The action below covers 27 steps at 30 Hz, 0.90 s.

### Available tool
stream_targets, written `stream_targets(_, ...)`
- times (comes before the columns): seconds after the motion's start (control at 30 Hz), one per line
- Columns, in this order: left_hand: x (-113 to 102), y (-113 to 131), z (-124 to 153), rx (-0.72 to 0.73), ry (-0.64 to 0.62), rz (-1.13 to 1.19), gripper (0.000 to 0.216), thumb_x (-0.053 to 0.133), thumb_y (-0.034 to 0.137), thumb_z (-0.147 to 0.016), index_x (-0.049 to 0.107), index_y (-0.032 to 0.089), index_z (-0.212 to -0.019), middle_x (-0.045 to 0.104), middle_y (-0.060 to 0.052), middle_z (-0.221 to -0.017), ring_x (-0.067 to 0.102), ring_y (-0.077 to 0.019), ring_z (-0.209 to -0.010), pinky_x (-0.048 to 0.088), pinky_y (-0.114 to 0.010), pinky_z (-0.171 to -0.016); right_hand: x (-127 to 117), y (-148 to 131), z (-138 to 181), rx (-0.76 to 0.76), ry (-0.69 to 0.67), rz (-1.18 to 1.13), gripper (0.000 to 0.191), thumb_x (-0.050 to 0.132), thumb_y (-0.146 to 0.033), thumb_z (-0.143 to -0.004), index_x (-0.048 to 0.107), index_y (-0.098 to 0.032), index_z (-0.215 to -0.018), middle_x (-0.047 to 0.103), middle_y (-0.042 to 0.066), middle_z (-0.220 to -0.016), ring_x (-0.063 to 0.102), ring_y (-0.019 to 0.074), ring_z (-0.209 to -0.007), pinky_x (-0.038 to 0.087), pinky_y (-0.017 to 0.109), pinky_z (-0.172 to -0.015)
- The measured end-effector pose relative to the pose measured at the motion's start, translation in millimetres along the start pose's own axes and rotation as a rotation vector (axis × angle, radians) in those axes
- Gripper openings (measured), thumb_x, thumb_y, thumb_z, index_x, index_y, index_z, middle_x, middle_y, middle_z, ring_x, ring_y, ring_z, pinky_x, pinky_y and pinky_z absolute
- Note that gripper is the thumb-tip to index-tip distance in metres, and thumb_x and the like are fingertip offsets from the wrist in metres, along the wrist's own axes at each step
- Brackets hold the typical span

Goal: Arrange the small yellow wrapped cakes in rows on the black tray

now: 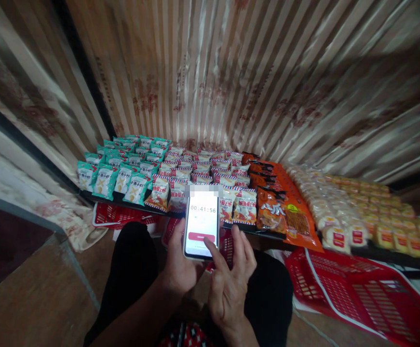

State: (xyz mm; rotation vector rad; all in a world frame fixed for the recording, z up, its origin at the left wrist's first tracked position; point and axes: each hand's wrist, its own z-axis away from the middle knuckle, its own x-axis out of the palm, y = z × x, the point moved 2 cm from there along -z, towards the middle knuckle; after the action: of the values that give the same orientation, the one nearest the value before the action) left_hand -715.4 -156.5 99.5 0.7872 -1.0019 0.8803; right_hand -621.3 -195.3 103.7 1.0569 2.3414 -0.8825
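My left hand point(179, 260) is wrapped round a white smartphone point(201, 222), held upright in front of me. Its screen shows a timer reading 00:41:56 above a red button. My right hand point(230, 277) hovers at the phone's lower right, index finger stretched out to the screen near its bottom edge and the other fingers loosely spread; it holds nothing. Behind the phone, a low dark shelf point(383, 253) carries rows of snack packets.
Teal packets point(117, 166) lie at the left, red-and-white packets point(202, 168) in the middle, orange packets point(280, 205) beside them, small yellow packets point(369, 207) at the right. Red plastic baskets point(354, 291) lie on the floor under the shelf. Striped curtains hang behind. My dark-trousered knees are below.
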Motion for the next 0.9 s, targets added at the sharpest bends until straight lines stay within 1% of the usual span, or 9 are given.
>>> stream_targets(0.13,-6.2,-1.9,3.4,0.011,-0.019,-0.003,0.058,0.038,0.05,-0.089,0.059,0.008,-0.121,0.07,-0.013,-0.106,0.063,-0.0261,-0.103,0.042,-0.037,-0.096,-0.6,-2.4,5.0,0.0,-0.002,-0.005,0.047,0.023,-0.034,-0.095,0.064,-0.017,-0.112,0.016,0.01,-0.155,0.021,0.0349,-0.137,0.029,0.056,-0.1)
stream_targets(0.23,-12.1,-2.4,7.3,-0.006,-0.016,0.011,0.056,0.038,0.049,-0.09,0.06,0.008,-0.12,0.07,-0.013,-0.105,0.062,-0.026,-0.104,0.041,-0.037,-0.097,0.4,-4.4,10.1,0.013,-0.013,-0.003,0.047,0.023,-0.034,-0.095,0.063,-0.017,-0.112,0.016,0.01,-0.155,0.021,0.035,-0.137,0.03,0.057,-0.099)
stream_targets(0.4,-17.5,-0.8,15.5,-0.045,-0.053,0.012,0.058,0.04,0.051,-0.089,0.06,0.007,-0.12,0.07,-0.014,-0.105,0.062,-0.0272,-0.103,0.042,-0.038,-0.096,3.0,-12.1,14.9,-0.004,-0.027,-0.009,0.046,0.024,-0.032,-0.095,0.063,-0.017,-0.113,0.015,0.009,-0.156,0.021,0.0349,-0.137,0.029,0.057,-0.1)
stream_targets(0.5,-17.2,1.9,20.9,-0.027,-0.023,0.004,0.056,0.043,0.05,-0.087,0.059,0.008,-0.122,0.07,-0.013,-0.105,0.063,-0.027,-0.103,0.043,-0.038,-0.095,1.8,-18.5,14.5,-0.006,-0.017,-0.02,0.044,0.025,-0.029,-0.095,0.063,-0.017,-0.112,0.015,0.009,-0.155,0.021,0.0344,-0.137,0.029,0.056,-0.1)
stream_targets(0.6,-14.7,4.7,26.5,0.014,0.01,-0.004,0.057,0.044,0.05,-0.087,0.058,0.008,-0.123,0.07,-0.013,-0.105,0.063,-0.0263,-0.103,0.043,-0.036,-0.094,-2.4,-24.4,13.8,-0.009,0.001,-0.025,0.045,0.025,-0.032,-0.095,0.064,-0.017,-0.111,0.017,0.009,-0.155,0.022,0.0343,-0.137,0.029,0.056,-0.1)
stream_targets(0.7,-11.0,5.1,32.6,0.057,-0.02,-0.006,0.057,0.042,0.05,-0.087,0.056,0.009,-0.125,0.069,-0.013,-0.107,0.063,-0.0258,-0.103,0.044,-0.035,-0.093,-8.2,-28.9,13.9,-0.016,0.022,-0.023,0.046,0.024,-0.033,-0.095,0.064,-0.017,-0.11,0.017,0.01,-0.155,0.022,0.0346,-0.137,0.029,0.056,-0.099)
stream_targets(0.8,-8.7,2.1,38.1,0.057,-0.047,-0.013,0.058,0.042,0.051,-0.087,0.057,0.009,-0.124,0.07,-0.013,-0.106,0.064,-0.0262,-0.1,0.044,-0.036,-0.092,-12.9,-31.8,14.1,-0.031,0.033,-0.021,0.047,0.023,-0.033,-0.096,0.065,-0.016,-0.109,0.016,0.01,-0.155,0.022,0.0349,-0.137,0.029,0.056,-0.098)
stream_targets(0.9,-9.4,0.0,41.0,0.039,-0.021,-0.008,0.057,0.043,0.051,-0.087,0.06,0.008,-0.121,0.07,-0.013,-0.104,0.065,-0.0263,-0.097,0.045,-0.037,-0.091,-12.6,-32.4,13.6,-0.043,0.024,-0.024,0.046,0.023,-0.033,-0.096,0.064,-0.016,-0.109,0.016,0.01,-0.155,0.022,0.0342,-0.136,0.03,0.056,-0.098)
